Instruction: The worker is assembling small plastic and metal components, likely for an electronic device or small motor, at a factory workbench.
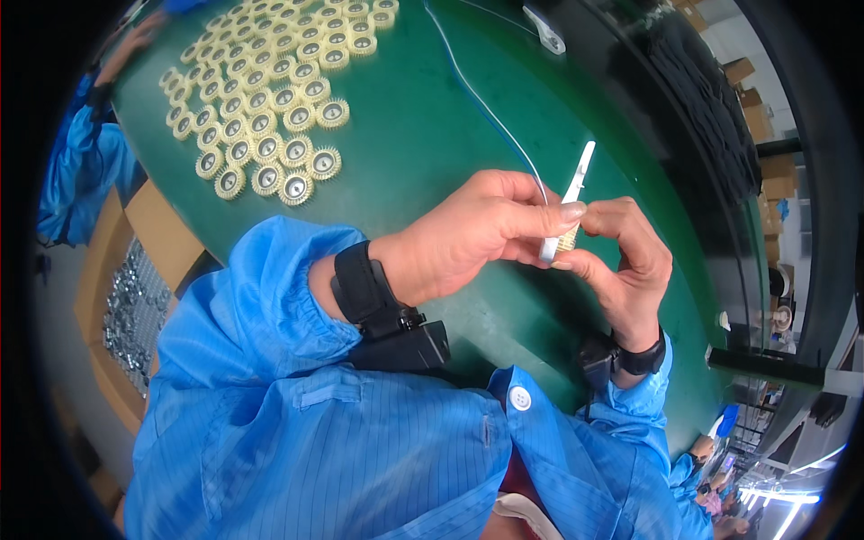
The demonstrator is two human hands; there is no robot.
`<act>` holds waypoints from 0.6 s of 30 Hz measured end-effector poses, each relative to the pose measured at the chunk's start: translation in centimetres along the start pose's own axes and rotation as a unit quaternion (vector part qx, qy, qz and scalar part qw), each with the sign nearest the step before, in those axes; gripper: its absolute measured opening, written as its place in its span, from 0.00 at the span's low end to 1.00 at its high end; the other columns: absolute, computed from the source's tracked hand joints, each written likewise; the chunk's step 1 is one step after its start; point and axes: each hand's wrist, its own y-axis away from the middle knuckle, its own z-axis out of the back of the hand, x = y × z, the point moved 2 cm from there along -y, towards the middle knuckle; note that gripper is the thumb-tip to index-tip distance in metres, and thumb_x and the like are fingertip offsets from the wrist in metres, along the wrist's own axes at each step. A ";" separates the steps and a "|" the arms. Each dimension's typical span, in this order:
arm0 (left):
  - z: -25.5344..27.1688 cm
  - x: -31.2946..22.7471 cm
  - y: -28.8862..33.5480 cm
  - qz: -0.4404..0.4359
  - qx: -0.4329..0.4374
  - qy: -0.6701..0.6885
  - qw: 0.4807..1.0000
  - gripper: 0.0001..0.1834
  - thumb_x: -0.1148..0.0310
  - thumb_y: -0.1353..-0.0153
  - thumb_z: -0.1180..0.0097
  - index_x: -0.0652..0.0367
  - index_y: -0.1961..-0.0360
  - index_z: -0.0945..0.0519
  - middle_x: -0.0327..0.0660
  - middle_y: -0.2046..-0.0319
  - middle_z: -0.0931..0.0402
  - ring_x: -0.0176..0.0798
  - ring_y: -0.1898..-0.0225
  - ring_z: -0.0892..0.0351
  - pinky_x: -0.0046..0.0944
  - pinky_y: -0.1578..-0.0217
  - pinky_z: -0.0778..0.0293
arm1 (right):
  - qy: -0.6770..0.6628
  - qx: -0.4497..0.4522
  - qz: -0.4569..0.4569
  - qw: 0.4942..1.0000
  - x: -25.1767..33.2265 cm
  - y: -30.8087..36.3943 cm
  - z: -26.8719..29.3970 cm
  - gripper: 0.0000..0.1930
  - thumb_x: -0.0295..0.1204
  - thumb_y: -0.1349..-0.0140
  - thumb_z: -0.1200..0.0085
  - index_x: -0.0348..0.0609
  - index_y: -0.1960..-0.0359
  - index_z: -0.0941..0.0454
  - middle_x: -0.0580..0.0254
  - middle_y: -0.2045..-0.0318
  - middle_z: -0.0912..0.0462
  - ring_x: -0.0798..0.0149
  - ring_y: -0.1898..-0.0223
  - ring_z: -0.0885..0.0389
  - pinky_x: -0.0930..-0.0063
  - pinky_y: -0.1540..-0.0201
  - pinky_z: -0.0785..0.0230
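Over the green table, my two hands meet at the centre right. My left hand [490,225] pinches a slim white plastic piece [578,175] under its thumb, its narrow end pointing up and away. A small cream toothed ring [568,238] shows between the hands, mostly covered by fingers. My right hand [630,261] closes thumb and forefinger on its side. A thin blue-and-white cable [490,110] runs from the far edge down to my left hand; where it ends is hidden behind the fingers.
Many cream toothed rings with dark round centres [261,123] stand in rows at the far left of the green table [405,117]. A white plastic piece [545,31] lies at the far edge. Left of the table, a cardboard box [94,270] holds small metal parts; a co-worker's blue sleeve [85,171] is beyond.
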 end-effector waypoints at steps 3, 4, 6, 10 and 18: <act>0.3 0.0 -0.1 0.004 0.022 0.022 1.000 0.15 0.63 0.36 0.45 0.64 0.56 0.26 0.41 0.61 0.23 0.34 0.60 0.22 0.36 0.55 0.24 | 0.011 -0.020 0.029 0.999 -0.1 0.3 -0.3 0.17 0.30 0.61 0.28 0.38 0.69 0.20 0.60 0.72 0.20 0.61 0.69 0.23 0.71 0.67 0.32; 0.4 0.1 -0.1 0.005 0.023 0.018 1.000 0.15 0.63 0.36 0.45 0.64 0.56 0.26 0.41 0.61 0.23 0.34 0.60 0.22 0.36 0.55 0.24 | 0.021 -0.012 0.051 0.998 -0.2 0.4 -0.4 0.17 0.30 0.61 0.28 0.38 0.69 0.20 0.60 0.72 0.20 0.61 0.70 0.23 0.70 0.67 0.32; 0.7 0.5 -0.3 0.045 0.062 0.046 0.996 0.15 0.64 0.35 0.46 0.64 0.54 0.27 0.42 0.59 0.24 0.35 0.59 0.22 0.36 0.54 0.24 | 0.032 -0.010 0.074 0.997 -0.1 0.6 -0.4 0.17 0.30 0.61 0.28 0.39 0.68 0.19 0.60 0.73 0.20 0.61 0.70 0.23 0.70 0.68 0.32; -0.3 0.4 -0.7 0.034 0.065 0.087 0.993 0.18 0.65 0.35 0.47 0.65 0.49 0.29 0.42 0.58 0.24 0.36 0.58 0.21 0.35 0.53 0.25 | 0.055 -0.027 0.037 0.997 0.3 0.7 -0.5 0.23 0.32 0.57 0.30 0.39 0.59 0.24 0.55 0.65 0.21 0.57 0.65 0.24 0.67 0.62 0.31; -0.4 0.5 -0.6 0.113 -0.045 0.052 0.991 0.20 0.56 0.31 0.54 0.61 0.47 0.33 0.49 0.51 0.26 0.45 0.52 0.22 0.38 0.50 0.25 | 0.119 -0.101 -0.073 0.985 -6.8 -2.3 0.5 0.22 0.27 0.42 0.43 0.38 0.46 0.31 0.44 0.59 0.27 0.45 0.58 0.26 0.57 0.54 0.31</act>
